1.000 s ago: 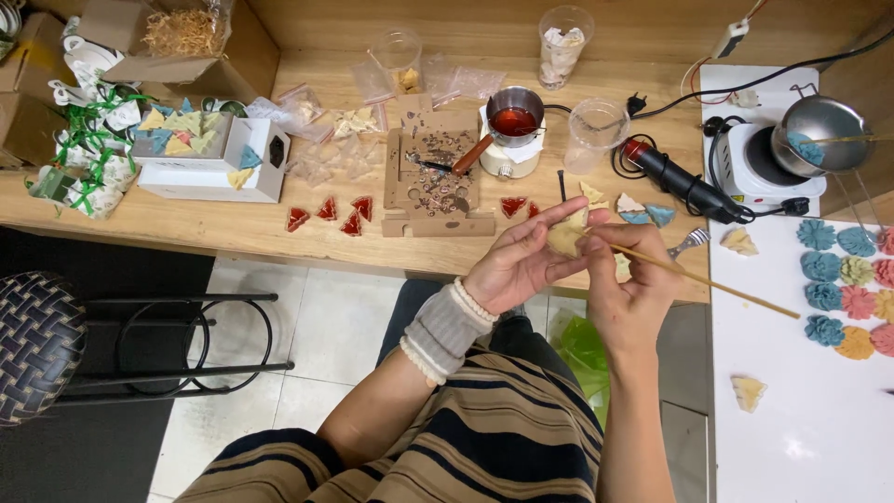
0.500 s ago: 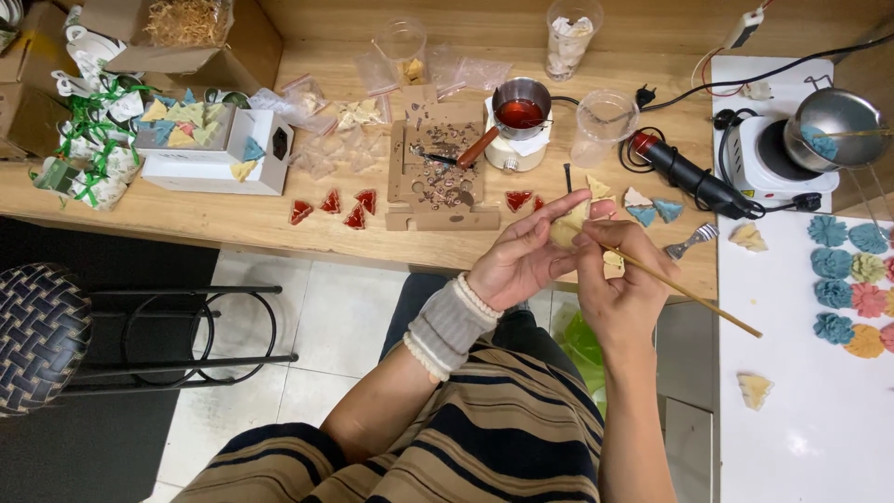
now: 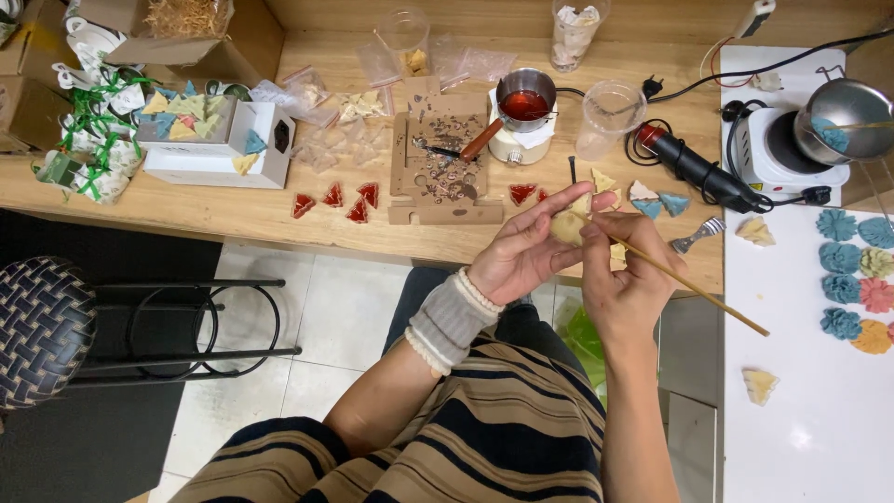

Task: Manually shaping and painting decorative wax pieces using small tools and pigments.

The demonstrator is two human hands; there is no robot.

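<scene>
Nearest the camera, the left hand (image 3: 521, 256) cupped a small pale-yellow piece (image 3: 565, 226) in its fingertips, and the right hand (image 3: 626, 279) pinched a thin wooden stick (image 3: 694, 287) whose tip met that piece. Compared with a second before, both hands had drifted slightly left and the stick lay flatter; the grips were unchanged, so the shaping looked ongoing. Beyond, on the wooden table (image 3: 279, 214), lay red triangular pieces (image 3: 335, 198), a cardboard tray (image 3: 440, 172) and a small pot of red liquid (image 3: 524, 101); farther right stood a hot plate (image 3: 778, 154).
</scene>
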